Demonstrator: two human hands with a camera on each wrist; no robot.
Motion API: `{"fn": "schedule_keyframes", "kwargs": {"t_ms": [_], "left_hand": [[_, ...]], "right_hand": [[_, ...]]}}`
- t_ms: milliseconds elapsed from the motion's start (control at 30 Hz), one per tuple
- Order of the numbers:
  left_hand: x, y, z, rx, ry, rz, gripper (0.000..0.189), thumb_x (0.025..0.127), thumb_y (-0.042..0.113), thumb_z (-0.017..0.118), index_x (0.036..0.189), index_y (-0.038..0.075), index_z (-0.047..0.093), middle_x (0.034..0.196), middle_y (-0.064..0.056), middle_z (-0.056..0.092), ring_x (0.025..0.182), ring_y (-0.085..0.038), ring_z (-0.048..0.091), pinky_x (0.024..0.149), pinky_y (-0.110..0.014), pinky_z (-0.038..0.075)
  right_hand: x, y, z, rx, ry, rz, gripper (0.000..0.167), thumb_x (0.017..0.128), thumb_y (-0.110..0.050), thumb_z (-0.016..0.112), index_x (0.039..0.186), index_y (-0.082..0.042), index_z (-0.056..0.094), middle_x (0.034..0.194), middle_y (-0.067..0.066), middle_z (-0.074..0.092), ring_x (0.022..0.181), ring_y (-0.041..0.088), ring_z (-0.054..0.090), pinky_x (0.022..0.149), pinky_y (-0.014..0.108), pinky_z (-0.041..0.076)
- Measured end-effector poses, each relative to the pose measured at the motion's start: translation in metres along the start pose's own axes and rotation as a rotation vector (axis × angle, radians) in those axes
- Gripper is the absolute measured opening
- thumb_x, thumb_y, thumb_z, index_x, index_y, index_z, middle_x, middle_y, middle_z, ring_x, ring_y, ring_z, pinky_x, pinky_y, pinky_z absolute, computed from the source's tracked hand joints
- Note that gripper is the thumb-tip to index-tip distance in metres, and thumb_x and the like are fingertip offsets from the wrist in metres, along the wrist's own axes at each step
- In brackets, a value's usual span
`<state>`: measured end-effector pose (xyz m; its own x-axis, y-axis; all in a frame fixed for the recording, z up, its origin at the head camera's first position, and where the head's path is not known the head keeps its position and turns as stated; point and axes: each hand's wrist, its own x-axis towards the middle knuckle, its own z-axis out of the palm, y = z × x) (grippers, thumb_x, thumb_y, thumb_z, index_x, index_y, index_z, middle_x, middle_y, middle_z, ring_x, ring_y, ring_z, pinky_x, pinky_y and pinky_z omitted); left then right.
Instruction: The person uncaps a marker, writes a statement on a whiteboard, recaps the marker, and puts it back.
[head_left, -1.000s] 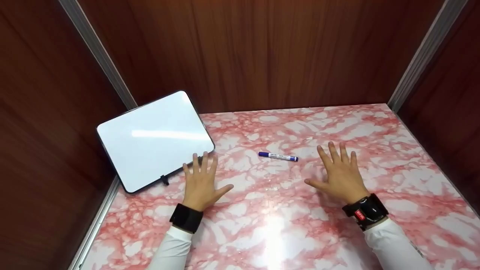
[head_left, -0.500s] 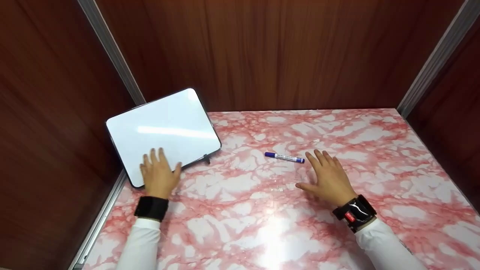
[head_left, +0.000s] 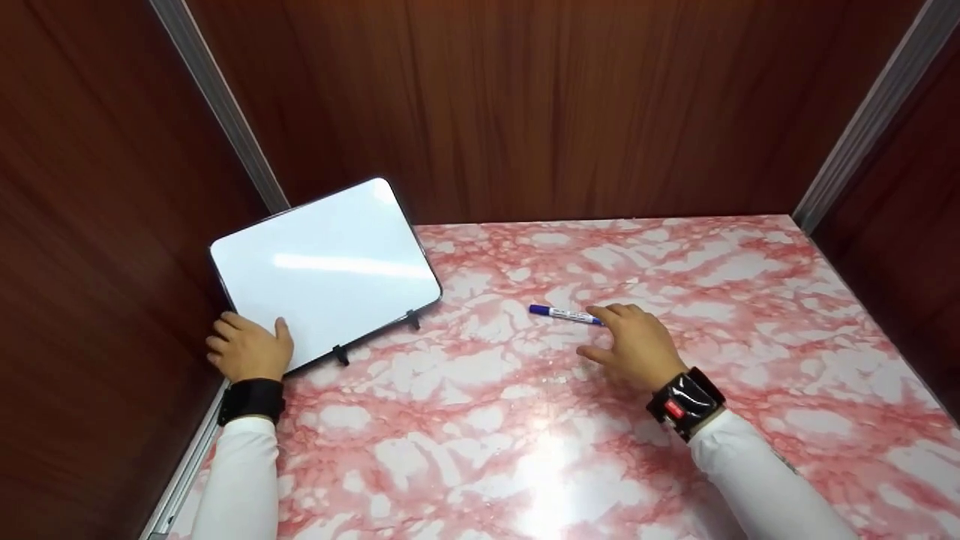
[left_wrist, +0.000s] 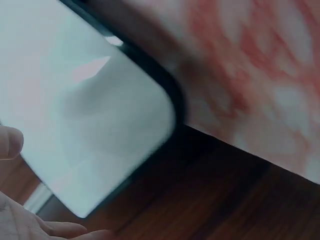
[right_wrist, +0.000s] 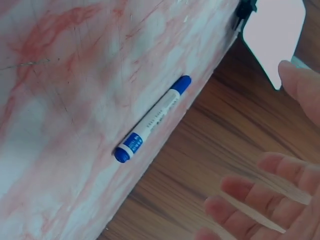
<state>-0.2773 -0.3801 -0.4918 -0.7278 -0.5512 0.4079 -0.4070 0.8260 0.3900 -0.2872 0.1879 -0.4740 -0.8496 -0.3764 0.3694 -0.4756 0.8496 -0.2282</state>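
A whiteboard [head_left: 330,262] with a thin black frame leans at the back left, two small black feet along its lower edge. My left hand [head_left: 247,349] is at its lower left corner, overlapping the board there in the head view; in the left wrist view the thumb and fingers lie apart on either side of the board's edge. A blue and white marker [head_left: 562,313] lies on the table. Over its right end hovers my right hand [head_left: 634,345], fingers loosely bent and thumb spread; the right wrist view shows the marker [right_wrist: 152,120] apart from the fingers.
The table [head_left: 465,420] has a red and white marbled top. Brown wood-grain panels [head_left: 525,105] stand behind it and at both sides, with metal strips [head_left: 225,105] in the corners. Glare lies on the front middle of the tabletop.
My left hand has moved left, from the board's lower right part to its lower left corner. My right hand has moved left to the marker, its fingers less spread. The head view has shifted slightly.
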Motion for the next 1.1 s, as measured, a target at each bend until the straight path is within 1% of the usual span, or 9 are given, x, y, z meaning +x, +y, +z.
{"fn": "schedule_keyframes", "kwargs": {"t_ms": [133, 267, 367, 433, 600, 700, 833, 933, 1100], "left_hand": [[0.008, -0.013, 0.004, -0.005, -0.115, -0.088, 0.091, 0.096, 0.048, 0.044, 0.145, -0.020, 0.008, 0.142, -0.043, 0.024, 0.125, -0.061, 0.028, 0.101, -0.071, 0.023], [0.017, -0.024, 0.007, -0.065, -0.218, -0.166, 0.093, 0.097, 0.052, 0.038, 0.144, -0.020, 0.002, 0.141, -0.044, 0.025, 0.123, -0.059, 0.034, 0.102, -0.067, 0.029], [0.023, -0.029, 0.010, -0.126, -0.262, -0.198, 0.094, 0.096, 0.053, 0.037, 0.145, -0.020, 0.001, 0.140, -0.043, 0.026, 0.121, -0.057, 0.038, 0.099, -0.064, 0.035], [0.026, -0.031, 0.013, -0.170, -0.291, -0.211, 0.094, 0.096, 0.054, 0.036, 0.145, -0.019, 0.001, 0.141, -0.043, 0.025, 0.121, -0.056, 0.039, 0.099, -0.063, 0.036], [0.029, -0.031, 0.020, -0.302, -0.350, -0.249, 0.091, 0.096, 0.053, 0.037, 0.147, -0.016, 0.005, 0.145, -0.040, 0.023, 0.130, -0.051, 0.033, 0.108, -0.056, 0.030], [0.030, -0.028, 0.022, -0.385, -0.363, -0.264, 0.089, 0.096, 0.052, 0.039, 0.146, -0.016, 0.010, 0.144, -0.040, 0.026, 0.133, -0.049, 0.029, 0.111, -0.054, 0.027], [0.032, -0.026, 0.024, -0.479, -0.350, -0.279, 0.088, 0.095, 0.050, 0.046, 0.144, -0.017, 0.019, 0.142, -0.039, 0.031, 0.133, -0.048, 0.031, 0.111, -0.052, 0.028], [0.033, -0.028, 0.023, -0.544, -0.319, -0.306, 0.086, 0.093, 0.048, 0.052, 0.143, -0.017, 0.025, 0.143, -0.037, 0.033, 0.133, -0.045, 0.033, 0.112, -0.048, 0.028], [0.032, -0.035, 0.021, -0.668, -0.304, -0.351, 0.092, 0.090, 0.051, 0.058, 0.146, -0.014, 0.025, 0.149, -0.032, 0.028, 0.137, -0.039, 0.029, 0.114, -0.042, 0.025]], "right_hand": [[0.015, 0.006, 0.011, 0.025, -0.017, 0.025, 0.063, 0.075, -0.044, 0.082, 0.128, -0.014, 0.065, 0.117, 0.015, 0.065, 0.102, 0.035, 0.061, 0.083, 0.052, 0.050], [0.033, 0.013, 0.024, 0.081, -0.068, 0.047, 0.055, 0.078, -0.037, 0.081, 0.124, -0.012, 0.067, 0.117, 0.014, 0.066, 0.101, 0.032, 0.062, 0.085, 0.050, 0.050], [0.043, 0.018, 0.035, 0.107, -0.097, 0.049, 0.049, 0.080, -0.031, 0.080, 0.122, -0.009, 0.068, 0.114, 0.014, 0.067, 0.098, 0.031, 0.063, 0.083, 0.050, 0.051], [0.047, 0.021, 0.041, 0.098, -0.100, 0.046, 0.045, 0.081, -0.027, 0.080, 0.120, -0.007, 0.069, 0.109, 0.014, 0.068, 0.092, 0.030, 0.063, 0.079, 0.049, 0.051], [0.051, 0.030, 0.054, 0.060, -0.083, 0.042, 0.037, 0.081, -0.018, 0.080, 0.115, -0.005, 0.071, 0.098, 0.012, 0.068, 0.084, 0.029, 0.062, 0.072, 0.049, 0.052], [0.052, 0.032, 0.060, 0.049, -0.091, 0.048, 0.036, 0.081, -0.015, 0.079, 0.114, -0.004, 0.071, 0.098, 0.012, 0.068, 0.086, 0.030, 0.063, 0.073, 0.050, 0.052], [0.056, 0.031, 0.065, 0.032, -0.110, 0.047, 0.033, 0.082, -0.012, 0.076, 0.114, -0.003, 0.070, 0.095, 0.013, 0.067, 0.085, 0.033, 0.063, 0.071, 0.051, 0.052], [0.061, 0.029, 0.069, 0.022, -0.132, 0.040, 0.025, 0.084, -0.011, 0.074, 0.107, -0.004, 0.072, 0.088, 0.012, 0.065, 0.081, 0.034, 0.062, 0.066, 0.052, 0.052], [0.068, 0.025, 0.075, 0.038, -0.172, 0.058, 0.008, 0.086, -0.008, 0.070, 0.093, -0.005, 0.073, 0.078, 0.009, 0.060, 0.073, 0.031, 0.059, 0.062, 0.051, 0.051]]}}
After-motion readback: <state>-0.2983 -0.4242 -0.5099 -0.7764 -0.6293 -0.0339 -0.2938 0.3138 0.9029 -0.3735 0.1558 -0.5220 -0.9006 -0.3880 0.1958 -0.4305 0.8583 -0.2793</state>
